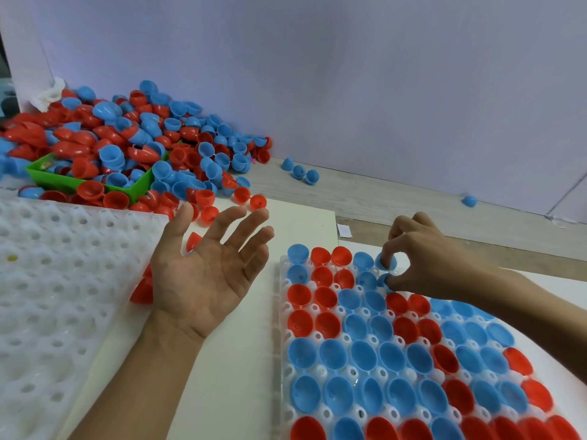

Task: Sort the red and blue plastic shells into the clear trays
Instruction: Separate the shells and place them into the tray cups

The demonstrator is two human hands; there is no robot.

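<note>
A clear tray (pixel 279 315) at the lower right holds several red and blue shells set open side up. My right hand (pixel 425 255) is at the tray's far edge and pinches a blue shell (pixel 388 261) over a far pocket, with another blue shell (pixel 382 280) just under the thumb. My left hand (pixel 206 271) hovers palm up, fingers spread, holding nothing, between the two trays. A big heap of loose red and blue shells (pixel 143 141) lies at the far left. A few red shells (pixel 141 292) lie under and beside my left hand.
A white tray (pixel 54 281) with unfilled pockets lies at the left. A green bin (pixel 79 182) sits buried in the heap. Stray blue shells (pixel 300 171) lie by the wall, one more (pixel 469 201) farther right. White boards (pixel 228 360) cover the wooden table.
</note>
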